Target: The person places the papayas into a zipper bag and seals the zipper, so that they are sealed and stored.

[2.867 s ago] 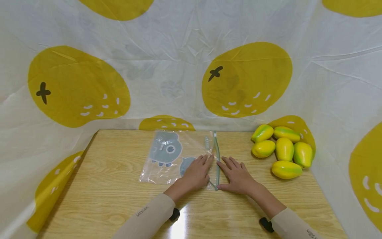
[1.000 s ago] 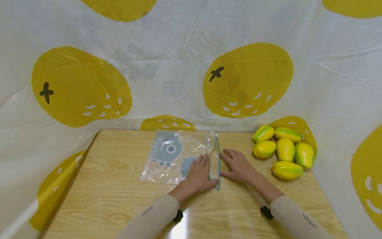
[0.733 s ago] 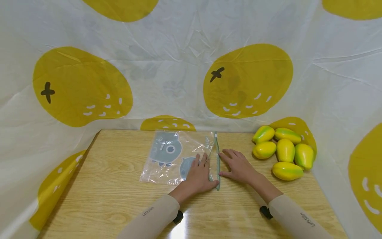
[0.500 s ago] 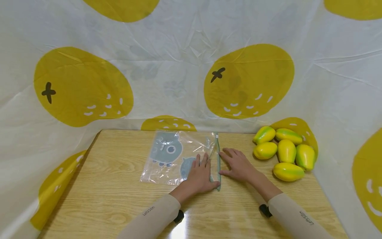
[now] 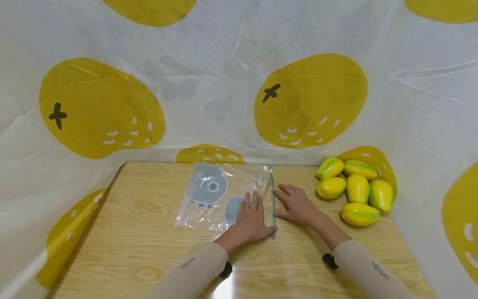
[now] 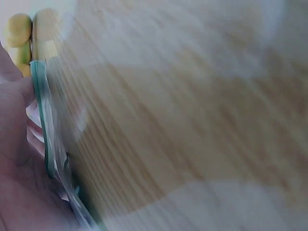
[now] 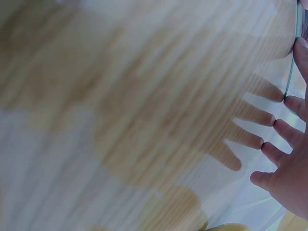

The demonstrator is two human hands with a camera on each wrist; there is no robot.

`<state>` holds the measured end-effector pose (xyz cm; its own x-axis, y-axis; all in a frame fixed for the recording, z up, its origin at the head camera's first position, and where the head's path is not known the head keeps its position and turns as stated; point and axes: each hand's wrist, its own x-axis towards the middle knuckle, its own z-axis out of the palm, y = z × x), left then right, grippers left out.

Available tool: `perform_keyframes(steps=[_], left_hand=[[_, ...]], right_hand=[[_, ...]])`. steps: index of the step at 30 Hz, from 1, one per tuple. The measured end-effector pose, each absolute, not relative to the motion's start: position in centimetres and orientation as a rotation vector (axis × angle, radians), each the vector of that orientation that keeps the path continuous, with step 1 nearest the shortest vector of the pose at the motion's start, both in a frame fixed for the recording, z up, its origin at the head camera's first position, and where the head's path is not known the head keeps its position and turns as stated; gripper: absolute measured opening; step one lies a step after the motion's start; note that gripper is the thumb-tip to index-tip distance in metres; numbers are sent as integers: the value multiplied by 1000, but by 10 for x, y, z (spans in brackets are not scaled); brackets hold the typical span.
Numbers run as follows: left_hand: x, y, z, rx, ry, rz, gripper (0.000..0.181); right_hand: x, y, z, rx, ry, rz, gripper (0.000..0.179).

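Note:
A clear zip bag (image 5: 203, 211) with blue-grey cartoon prints lies flat on the table, its green zip edge (image 5: 273, 203) to the right and a white slider (image 5: 270, 170) at the far end. My left hand (image 5: 251, 220) lies on the bag near its mouth with fingers straight, the thumb reaching over the near part of the green edge. From the right, my right hand (image 5: 298, 206) touches that edge with thumb and forefinger tips, gripping nothing visible. In the left wrist view, the green strip (image 6: 41, 106) passes by the left hand. The right wrist view shows spread, lightly bent fingers (image 7: 288, 132).
Several yellow-green, papaya-like fruits (image 5: 357, 189) sit together at the table's right rear corner. A white cloth (image 5: 213, 95) with yellow fruit prints hangs behind and at both sides of the wooden table (image 5: 149, 249).
My left hand has spread flat and its thumb has come over the green edge. My right hand has slid slightly away from me along that edge. The bag and fruits have stayed.

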<state>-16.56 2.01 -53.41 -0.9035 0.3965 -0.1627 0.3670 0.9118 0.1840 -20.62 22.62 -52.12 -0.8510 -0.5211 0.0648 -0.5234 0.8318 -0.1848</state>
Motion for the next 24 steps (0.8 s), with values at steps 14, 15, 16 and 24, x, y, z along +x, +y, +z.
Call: perform_keyframes(steps=[14, 15, 16, 24], left_hand=[[-166, 27, -530, 643, 2937, 106, 102], [-166, 27, -529, 645, 2937, 113, 102], [-165, 27, -528, 648, 2942, 117, 103], [-164, 22, -525, 607, 2920, 275, 108]], right_hand=[[-206, 221, -518, 803, -3065, 292, 74], [-206, 221, -518, 802, -3061, 290, 73], [-205, 221, -518, 803, -3057, 289, 72], [-205, 218, -518, 802, -3068, 289, 69]])
